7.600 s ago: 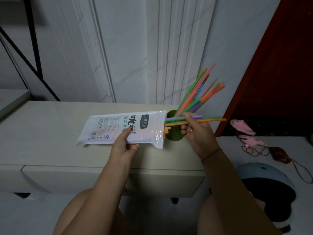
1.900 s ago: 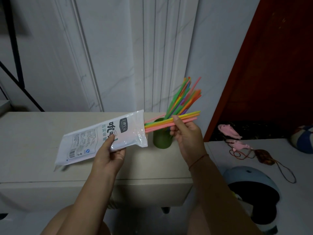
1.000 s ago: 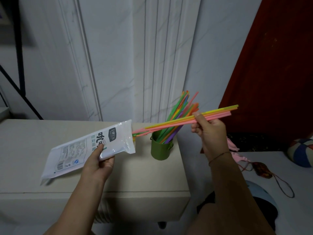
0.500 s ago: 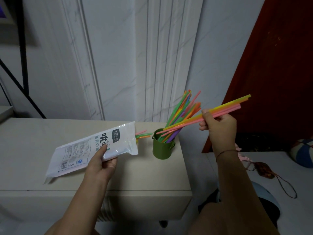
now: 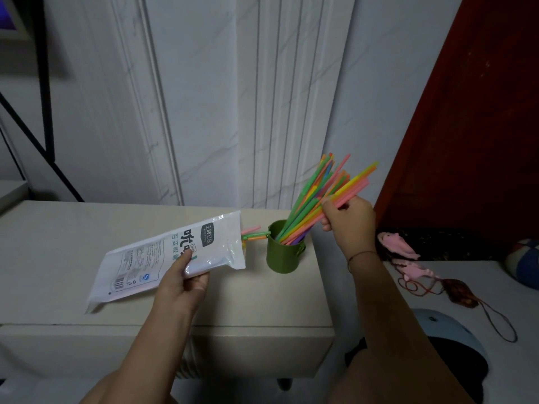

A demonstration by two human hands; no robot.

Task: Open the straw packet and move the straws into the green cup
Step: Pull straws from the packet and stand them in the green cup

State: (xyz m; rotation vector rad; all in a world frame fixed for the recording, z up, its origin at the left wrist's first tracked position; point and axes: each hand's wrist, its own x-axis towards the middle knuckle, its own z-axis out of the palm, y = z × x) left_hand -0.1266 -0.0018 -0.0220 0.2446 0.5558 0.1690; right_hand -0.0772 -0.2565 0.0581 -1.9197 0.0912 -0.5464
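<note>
Olive-green cup (image 5: 281, 255) at centre, bristling with pink, orange, yellow, green and purple straws (image 5: 309, 199). At its 9 o'clock, a white packet (image 5: 151, 258) printed in black and teal. Dark red door (image 5: 466, 126) at 3 o'clock.

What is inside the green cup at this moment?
Many coloured straws stand in the green cup, leaning right; the right hand pinches a few. Their lower ends are hidden by the cup wall.

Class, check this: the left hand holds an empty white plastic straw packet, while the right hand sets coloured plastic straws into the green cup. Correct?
Not empty: the head view shows straw ends poking from the mouth of the white plastic straw packet in the left hand. The rest stands.
</note>
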